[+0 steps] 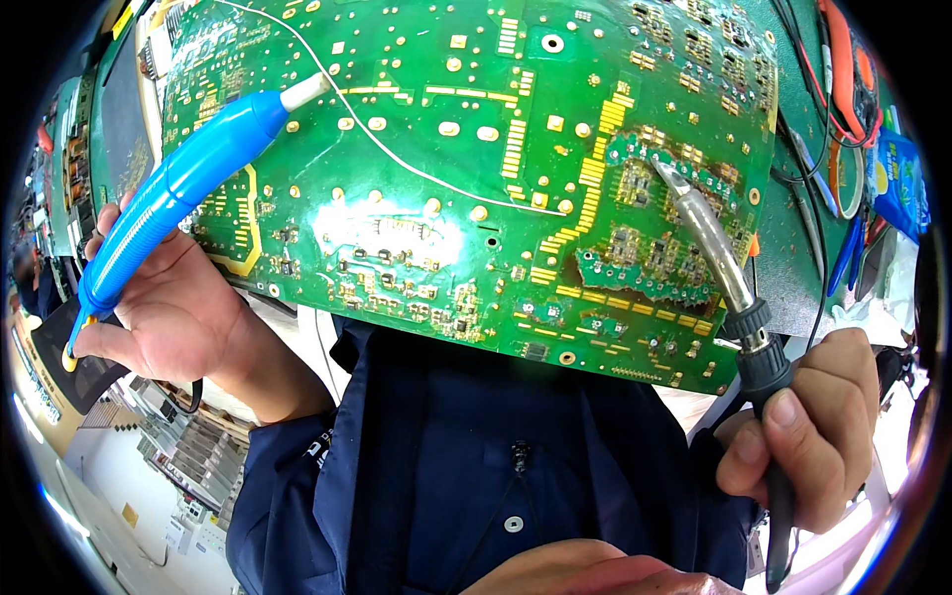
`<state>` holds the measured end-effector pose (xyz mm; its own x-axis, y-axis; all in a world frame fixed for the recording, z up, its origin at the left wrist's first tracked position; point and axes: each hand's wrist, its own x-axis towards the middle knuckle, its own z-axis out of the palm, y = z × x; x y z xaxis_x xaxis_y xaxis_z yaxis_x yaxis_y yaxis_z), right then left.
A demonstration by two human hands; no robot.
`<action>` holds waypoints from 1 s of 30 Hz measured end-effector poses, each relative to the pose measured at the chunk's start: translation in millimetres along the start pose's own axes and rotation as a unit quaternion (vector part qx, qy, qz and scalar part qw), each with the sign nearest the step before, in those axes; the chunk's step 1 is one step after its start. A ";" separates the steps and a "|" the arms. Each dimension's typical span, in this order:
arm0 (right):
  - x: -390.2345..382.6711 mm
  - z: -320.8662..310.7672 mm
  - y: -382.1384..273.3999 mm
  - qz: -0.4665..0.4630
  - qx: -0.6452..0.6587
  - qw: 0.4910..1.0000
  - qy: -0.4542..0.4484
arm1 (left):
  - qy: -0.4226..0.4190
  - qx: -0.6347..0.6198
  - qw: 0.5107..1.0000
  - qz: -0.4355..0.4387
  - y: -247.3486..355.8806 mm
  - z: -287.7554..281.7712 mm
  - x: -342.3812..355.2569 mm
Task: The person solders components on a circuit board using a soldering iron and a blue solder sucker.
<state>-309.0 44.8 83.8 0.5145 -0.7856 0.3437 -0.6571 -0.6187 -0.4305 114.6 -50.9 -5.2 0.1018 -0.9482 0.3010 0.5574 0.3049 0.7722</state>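
My left hand (169,307) holds a blue desoldering pump (178,178) with a white nozzle over the left part of a large green circuit board (397,198). My right hand (803,446) grips a soldering iron (724,258) by its dark handle, its slanted metal tip over a group of small components (645,183) on the board's right. A thin pale wire (397,159) lies loosely across the board from the upper left toward the middle. A glare hides part of the lower middle of the board.
The green mat (798,89) at right holds red-handled tools (843,69), cables, a tape roll (850,183), blue pliers (848,248) and a blue packet (897,164). Another person (40,283) is small at the far left, near a dark screen-like panel (50,357).
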 end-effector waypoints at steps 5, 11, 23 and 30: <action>3.5 4.8 -11.3 0.025 -0.020 0.999 0.004 | 0.010 -0.036 0.999 -0.011 0.3 -3.3 0.4; -1.5 11.7 -16.0 0.052 -0.005 0.998 0.036 | 0.005 -0.047 0.999 -0.025 -0.1 -4.9 0.4; -0.9 10.8 -14.8 0.054 0.028 0.997 0.046 | 0.004 -0.072 0.997 -0.017 -3.7 -4.9 0.0; -4.2 4.6 -12.4 0.057 0.072 0.993 0.072 | 0.003 -0.055 0.998 -0.005 -4.9 -4.6 0.3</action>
<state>-300.5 55.8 83.9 0.3504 -0.8487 0.3962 -0.6160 -0.5275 -0.5851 115.7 -53.1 -11.5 0.1003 -0.9517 0.2903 0.6450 0.2844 0.7093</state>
